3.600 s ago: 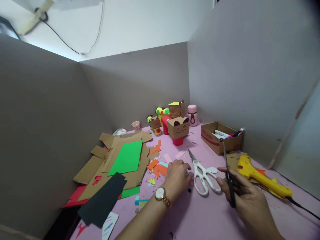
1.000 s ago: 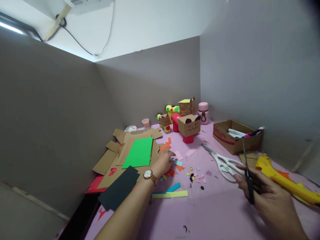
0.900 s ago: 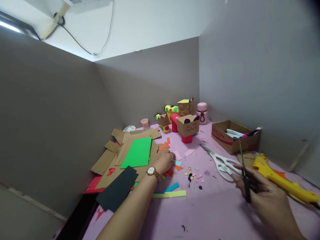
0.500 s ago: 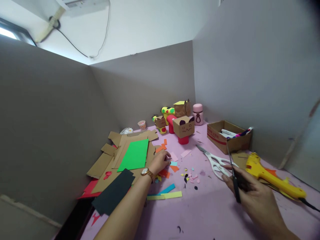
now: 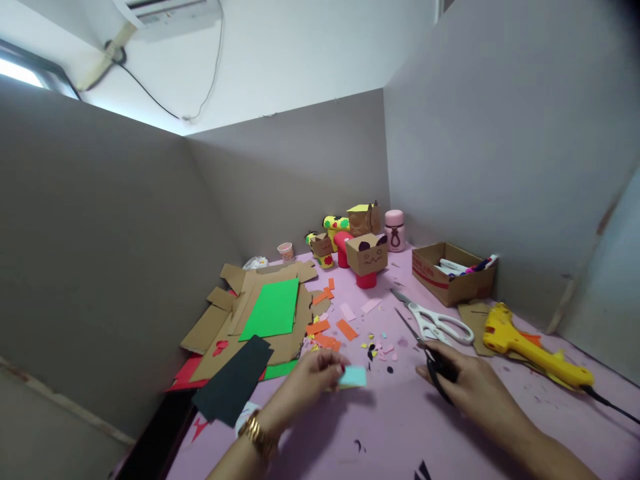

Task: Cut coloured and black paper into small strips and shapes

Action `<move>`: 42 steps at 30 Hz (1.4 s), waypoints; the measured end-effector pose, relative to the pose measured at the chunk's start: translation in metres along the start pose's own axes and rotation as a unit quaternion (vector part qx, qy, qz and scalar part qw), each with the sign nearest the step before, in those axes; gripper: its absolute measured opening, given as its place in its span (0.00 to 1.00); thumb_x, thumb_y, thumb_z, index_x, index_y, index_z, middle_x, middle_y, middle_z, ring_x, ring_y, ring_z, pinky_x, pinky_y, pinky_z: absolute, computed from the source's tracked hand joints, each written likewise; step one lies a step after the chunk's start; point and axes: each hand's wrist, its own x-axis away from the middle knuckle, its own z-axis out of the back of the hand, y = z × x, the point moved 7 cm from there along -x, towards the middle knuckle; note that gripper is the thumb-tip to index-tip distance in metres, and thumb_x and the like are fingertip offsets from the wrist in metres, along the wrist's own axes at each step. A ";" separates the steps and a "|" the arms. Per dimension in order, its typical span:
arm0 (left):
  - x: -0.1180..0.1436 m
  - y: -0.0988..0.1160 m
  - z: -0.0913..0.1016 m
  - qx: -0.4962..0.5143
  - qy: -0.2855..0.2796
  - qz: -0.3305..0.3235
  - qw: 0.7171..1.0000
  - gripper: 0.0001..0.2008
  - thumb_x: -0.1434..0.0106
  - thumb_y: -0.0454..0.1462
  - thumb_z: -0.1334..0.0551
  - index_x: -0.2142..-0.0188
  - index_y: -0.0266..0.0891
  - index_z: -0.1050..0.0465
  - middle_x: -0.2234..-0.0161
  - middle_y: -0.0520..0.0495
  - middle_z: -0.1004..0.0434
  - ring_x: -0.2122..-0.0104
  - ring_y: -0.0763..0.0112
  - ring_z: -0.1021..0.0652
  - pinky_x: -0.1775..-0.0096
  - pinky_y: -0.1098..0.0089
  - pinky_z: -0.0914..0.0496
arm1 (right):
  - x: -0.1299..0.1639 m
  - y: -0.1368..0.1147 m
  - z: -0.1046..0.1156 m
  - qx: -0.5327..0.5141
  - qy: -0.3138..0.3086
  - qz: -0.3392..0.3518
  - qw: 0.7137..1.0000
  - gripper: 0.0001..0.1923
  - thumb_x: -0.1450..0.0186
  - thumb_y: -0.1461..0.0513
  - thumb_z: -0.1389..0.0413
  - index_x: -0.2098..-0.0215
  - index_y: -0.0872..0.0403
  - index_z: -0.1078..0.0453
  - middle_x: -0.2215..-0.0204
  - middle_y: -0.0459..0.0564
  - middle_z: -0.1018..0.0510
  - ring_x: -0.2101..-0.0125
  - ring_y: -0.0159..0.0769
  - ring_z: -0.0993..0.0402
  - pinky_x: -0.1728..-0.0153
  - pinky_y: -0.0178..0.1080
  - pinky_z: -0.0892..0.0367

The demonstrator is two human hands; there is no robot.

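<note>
A small light-blue paper scrap [image 5: 353,377], likely flimsy and best held by its edge, is pinched in the left hand [image 5: 309,379] near the white scissors [image 5: 436,323], while the right hand [image 5: 467,387] grips black scissors [image 5: 429,353].

A pink bench [image 5: 500,440] is enclosed by grey partition walls [image 5: 100,253]; a bright window [image 5: 20,70] is seen at ten o'clock.

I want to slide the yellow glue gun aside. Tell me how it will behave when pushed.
The yellow glue gun lies on its side on the pink table, so it would probably slide rather than roll. Its black cord trails off to the right and may drag or swing it. It rests partly on cardboard scraps, which could shift along.
</note>
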 end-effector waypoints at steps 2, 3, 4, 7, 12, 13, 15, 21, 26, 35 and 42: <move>0.028 -0.010 -0.028 0.024 -0.057 0.026 0.998 0.09 0.43 0.39 0.43 0.69 0.36 0.27 0.81 0.55 0.32 0.81 0.75 0.31 0.76 0.74 0.40 | -0.001 0.000 -0.003 0.009 -0.018 0.010 1.000 0.18 0.41 0.55 0.46 0.55 0.54 0.27 0.62 0.55 0.17 0.63 0.49 0.21 0.63 0.43 0.29; 0.039 -0.014 -0.041 0.030 -0.085 0.034 0.995 0.07 0.45 0.37 0.42 0.71 0.36 0.27 0.81 0.55 0.32 0.80 0.75 0.31 0.76 0.74 0.40 | -0.002 -0.001 -0.004 0.013 -0.025 0.015 0.999 0.19 0.41 0.56 0.46 0.53 0.54 0.28 0.62 0.55 0.17 0.64 0.48 0.21 0.65 0.42 0.29; 0.048 -0.017 -0.050 0.032 -0.099 0.036 0.994 0.07 0.46 0.35 0.42 0.71 0.36 0.27 0.81 0.55 0.31 0.79 0.74 0.30 0.75 0.74 0.39 | -0.002 -0.002 -0.004 0.016 -0.031 0.019 0.999 0.20 0.41 0.57 0.46 0.51 0.53 0.30 0.63 0.54 0.17 0.65 0.47 0.21 0.66 0.41 0.29; 0.064 -0.017 -0.063 0.001 -0.118 0.013 0.993 0.08 0.45 0.33 0.43 0.69 0.38 0.25 0.73 0.52 0.26 0.71 0.72 0.28 0.69 0.73 0.38 | 0.001 -0.006 -0.003 0.025 -0.048 0.033 0.998 0.20 0.41 0.59 0.47 0.51 0.54 0.31 0.63 0.52 0.17 0.65 0.44 0.21 0.66 0.39 0.29; 0.077 -0.012 -0.031 -0.009 -0.074 -0.030 0.997 0.08 0.41 0.35 0.45 0.69 0.38 0.27 0.63 0.47 0.23 0.61 0.67 0.27 0.59 0.69 0.37 | 0.020 -0.006 -0.001 0.064 -0.075 0.044 0.994 0.17 0.43 0.62 0.47 0.57 0.50 0.26 0.63 0.49 0.17 0.63 0.45 0.22 0.63 0.40 0.30; 0.079 -0.013 -0.020 -0.011 -0.045 -0.029 0.998 0.08 0.41 0.36 0.44 0.70 0.38 0.28 0.67 0.48 0.24 0.65 0.68 0.27 0.61 0.70 0.36 | 0.025 -0.004 0.001 0.075 -0.079 0.042 0.993 0.17 0.43 0.63 0.47 0.56 0.50 0.26 0.62 0.50 0.17 0.62 0.46 0.22 0.64 0.41 0.30; 0.083 -0.018 0.001 0.003 0.007 -0.024 1.000 0.08 0.41 0.39 0.44 0.71 0.37 0.30 0.73 0.52 0.29 0.71 0.71 0.30 0.67 0.72 0.38 | 0.034 0.001 0.005 0.099 -0.085 0.038 0.991 0.19 0.44 0.64 0.48 0.54 0.51 0.27 0.61 0.52 0.17 0.61 0.49 0.22 0.63 0.44 0.30; 0.091 -0.039 -0.012 0.086 -0.006 0.023 0.996 0.09 0.43 0.41 0.43 0.69 0.36 0.32 0.77 0.55 0.33 0.80 0.75 0.33 0.74 0.73 0.39 | 0.054 0.017 0.023 0.161 -0.100 0.058 0.980 0.21 0.46 0.66 0.48 0.54 0.51 0.26 0.57 0.54 0.19 0.58 0.50 0.23 0.61 0.46 0.29; 0.099 -0.043 -0.043 0.079 -0.043 0.039 0.995 0.08 0.44 0.36 0.44 0.65 0.36 0.30 0.75 0.53 0.29 0.78 0.73 0.28 0.70 0.71 0.38 | 0.066 0.016 0.032 0.194 -0.103 0.093 0.971 0.20 0.45 0.67 0.47 0.56 0.47 0.25 0.58 0.54 0.20 0.58 0.48 0.24 0.61 0.43 0.28; 0.123 -0.056 -0.063 0.164 -0.048 0.062 0.983 0.11 0.45 0.35 0.43 0.61 0.37 0.31 0.73 0.52 0.27 0.75 0.71 0.26 0.68 0.71 0.38 | 0.125 -0.094 -0.026 0.098 -0.205 0.311 0.923 0.15 0.40 0.66 0.44 0.55 0.52 0.27 0.57 0.54 0.20 0.57 0.40 0.23 0.58 0.34 0.26; 0.135 -0.055 -0.069 0.187 -0.023 0.061 0.980 0.12 0.44 0.39 0.39 0.60 0.38 0.29 0.73 0.50 0.26 0.75 0.71 0.27 0.70 0.71 0.37 | 0.141 -0.089 -0.043 0.142 -0.050 0.337 0.929 0.19 0.39 0.64 0.46 0.48 0.55 0.31 0.55 0.61 0.21 0.60 0.43 0.21 0.64 0.36 0.24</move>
